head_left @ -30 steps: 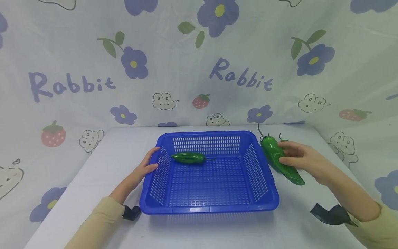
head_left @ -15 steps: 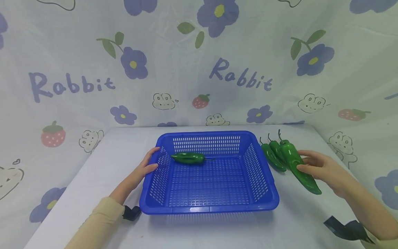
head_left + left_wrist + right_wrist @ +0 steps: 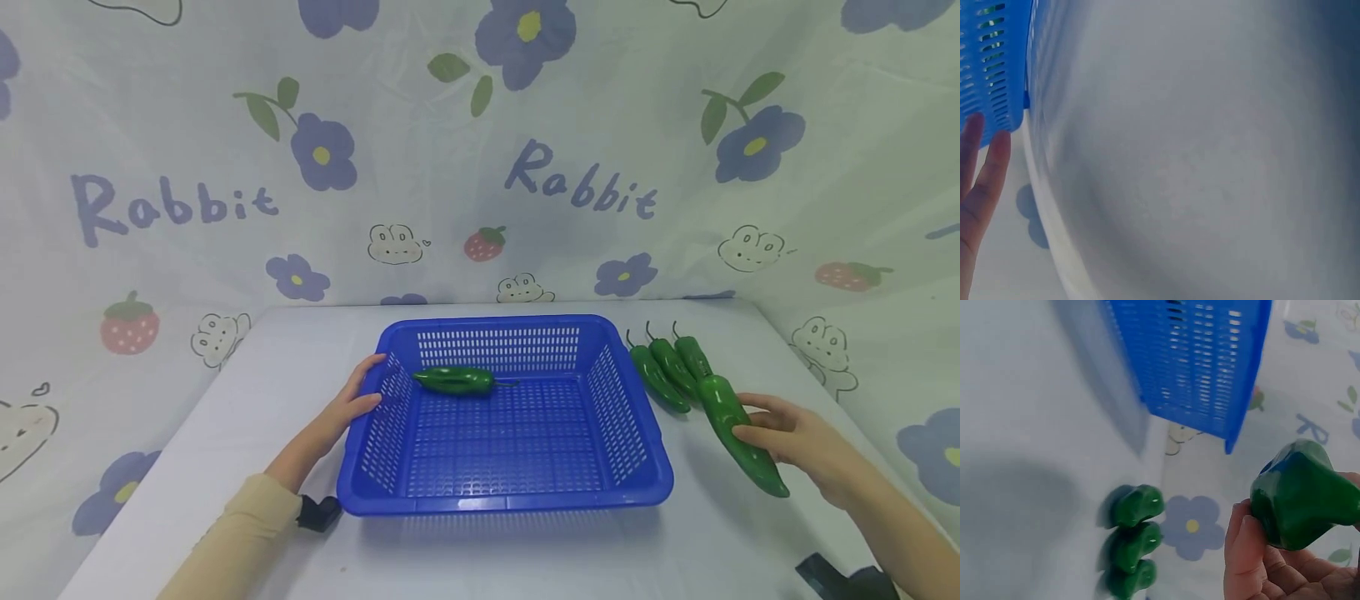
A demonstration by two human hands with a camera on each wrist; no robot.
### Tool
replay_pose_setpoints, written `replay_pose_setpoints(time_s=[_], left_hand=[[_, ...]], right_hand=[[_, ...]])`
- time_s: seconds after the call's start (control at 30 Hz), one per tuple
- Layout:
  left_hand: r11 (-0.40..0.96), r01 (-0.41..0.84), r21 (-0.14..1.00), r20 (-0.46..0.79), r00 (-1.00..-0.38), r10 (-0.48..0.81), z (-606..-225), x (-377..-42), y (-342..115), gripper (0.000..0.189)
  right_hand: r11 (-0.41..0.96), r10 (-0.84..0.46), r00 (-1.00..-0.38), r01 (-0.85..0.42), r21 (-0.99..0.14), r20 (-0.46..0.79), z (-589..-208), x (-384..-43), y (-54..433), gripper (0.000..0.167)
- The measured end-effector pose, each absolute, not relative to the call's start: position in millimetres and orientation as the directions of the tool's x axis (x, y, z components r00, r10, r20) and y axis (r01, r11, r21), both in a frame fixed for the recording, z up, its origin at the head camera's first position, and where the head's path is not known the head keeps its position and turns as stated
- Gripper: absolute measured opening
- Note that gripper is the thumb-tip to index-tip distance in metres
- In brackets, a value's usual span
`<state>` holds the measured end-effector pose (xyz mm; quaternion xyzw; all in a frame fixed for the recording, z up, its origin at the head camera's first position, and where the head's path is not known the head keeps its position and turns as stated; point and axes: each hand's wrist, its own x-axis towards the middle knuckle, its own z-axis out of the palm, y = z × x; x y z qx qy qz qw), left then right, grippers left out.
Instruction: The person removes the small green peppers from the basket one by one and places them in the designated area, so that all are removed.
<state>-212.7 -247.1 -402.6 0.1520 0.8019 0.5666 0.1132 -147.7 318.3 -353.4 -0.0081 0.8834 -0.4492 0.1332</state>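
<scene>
My right hand (image 3: 787, 437) pinches a large green chili pepper (image 3: 738, 437) around its middle, to the right of the basket. The pepper slants, its narrow end toward me, and its stem end overlaps another pepper in the head view. Seen from the right wrist, the held pepper (image 3: 1300, 494) sits between the thumb and fingertips. My left hand (image 3: 347, 408) holds the left rim of a blue slotted plastic basket (image 3: 502, 504), with thumb and index finger over the edge. Other fingers (image 3: 990, 178) lie against its outer wall. Inside, toward the back left, lies one green pepper (image 3: 453, 382).
Three green peppers lie side by side right of the basket: a left one (image 3: 656, 379), a middle one (image 3: 672, 367) and a right one (image 3: 690, 354), partly covered. A white cloth covers the table (image 3: 502, 562). Behind stands a printed backdrop (image 3: 420, 150).
My right hand has carried the held pepper rightward and toward me, away from the basket's rim, so the three peppers on the table show more fully. Left hand and basket stay put.
</scene>
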Motion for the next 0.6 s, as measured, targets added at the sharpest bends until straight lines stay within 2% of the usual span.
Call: replay_pose_setpoints(time_s=[0.6], left_hand=[[0.323,0.119,0.939,-0.010,-0.928,0.372,-402.0,-211.0,-246.9,0.066]], right_hand=[[0.590,-0.135,-0.918,0.229,-0.774,-0.374,-394.8,-144.8,328.0,0.069]])
